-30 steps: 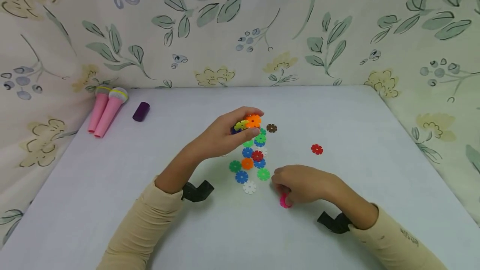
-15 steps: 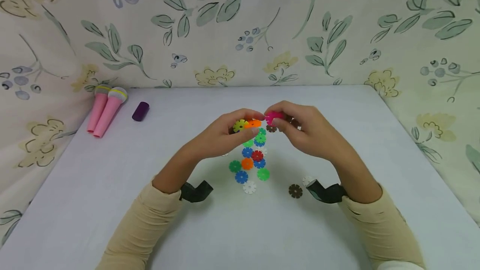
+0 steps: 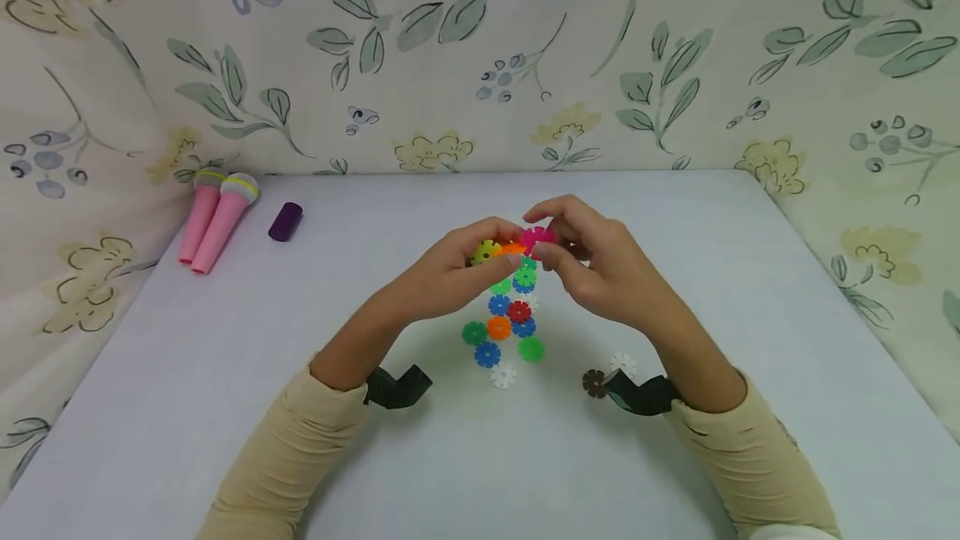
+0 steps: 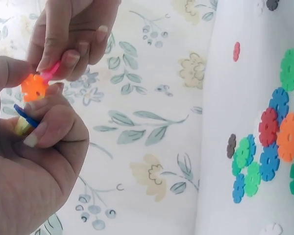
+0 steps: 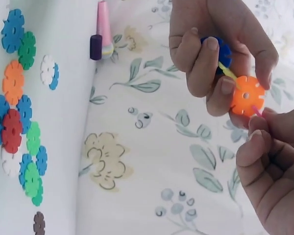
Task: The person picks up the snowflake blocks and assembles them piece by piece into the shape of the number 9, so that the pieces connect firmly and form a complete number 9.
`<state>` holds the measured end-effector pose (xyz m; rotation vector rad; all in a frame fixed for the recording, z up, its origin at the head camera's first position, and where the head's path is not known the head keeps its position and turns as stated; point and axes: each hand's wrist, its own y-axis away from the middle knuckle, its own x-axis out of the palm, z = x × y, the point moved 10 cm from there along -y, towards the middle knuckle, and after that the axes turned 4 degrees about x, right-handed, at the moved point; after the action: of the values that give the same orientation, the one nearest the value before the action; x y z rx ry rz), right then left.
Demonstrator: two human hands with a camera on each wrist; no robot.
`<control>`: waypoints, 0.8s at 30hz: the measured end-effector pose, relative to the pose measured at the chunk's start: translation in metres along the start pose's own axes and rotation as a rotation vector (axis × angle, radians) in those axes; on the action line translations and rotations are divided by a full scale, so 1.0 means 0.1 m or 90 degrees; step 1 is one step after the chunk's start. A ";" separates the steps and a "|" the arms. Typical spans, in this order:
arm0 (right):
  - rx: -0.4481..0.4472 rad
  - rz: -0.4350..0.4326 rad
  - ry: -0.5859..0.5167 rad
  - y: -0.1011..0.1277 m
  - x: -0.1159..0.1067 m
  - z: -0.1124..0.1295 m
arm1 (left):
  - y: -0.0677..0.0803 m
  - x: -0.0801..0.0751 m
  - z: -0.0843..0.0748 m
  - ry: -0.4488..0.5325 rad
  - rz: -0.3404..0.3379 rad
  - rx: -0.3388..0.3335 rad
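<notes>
Left hand (image 3: 450, 273) grips orange disc (image 5: 247, 96); right hand (image 3: 592, 261) pinches pink disc (image 3: 537, 238) touching its edge.

I see two pink microphones (image 3: 213, 221) at the table's (image 3: 150, 407) far left corner, a purple cylinder (image 3: 285, 222) just right of them, floral cloth (image 3: 480, 57) behind the table.

A small cluster of joined snowflake discs (image 3: 495, 251) is being held in the air above the middle of the surface: an orange disc (image 5: 247, 95) facing outward, with a yellow disc (image 3: 484, 252) and a dark blue disc (image 5: 221, 52) slotted in behind it. A pink disc (image 3: 537, 237) is standing edge-on, touching the orange disc's rim, its thin edge meeting a notch there.
</notes>
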<state>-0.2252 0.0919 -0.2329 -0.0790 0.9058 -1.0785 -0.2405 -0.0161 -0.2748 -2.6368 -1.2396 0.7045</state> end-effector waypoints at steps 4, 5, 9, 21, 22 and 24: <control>0.004 -0.039 -0.021 -0.01 0.00 -0.03 | 0.00 0.01 -0.02 -0.009 -0.001 -0.002; 0.005 -0.045 -0.024 -0.01 0.00 -0.04 | 0.00 0.02 -0.02 -0.010 0.000 -0.003; 0.016 -0.048 -0.038 -0.01 0.03 -0.08 | 0.00 0.03 0.01 -0.018 0.006 -0.016; 0.052 0.064 -0.243 -0.06 0.07 -0.37 | 0.00 -0.20 0.00 -0.085 -0.101 -0.015; 0.072 0.080 -0.249 -0.07 0.09 -0.46 | 0.01 -0.24 0.00 -0.092 -0.119 -0.016; 0.119 0.115 -0.206 -0.07 0.18 -0.65 | 0.02 -0.29 0.00 -0.094 -0.145 -0.015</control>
<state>-0.2708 0.0978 -0.2829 -0.0152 0.5089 -0.9440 -0.2554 -0.0398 -0.2651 -2.4441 -1.5653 0.8604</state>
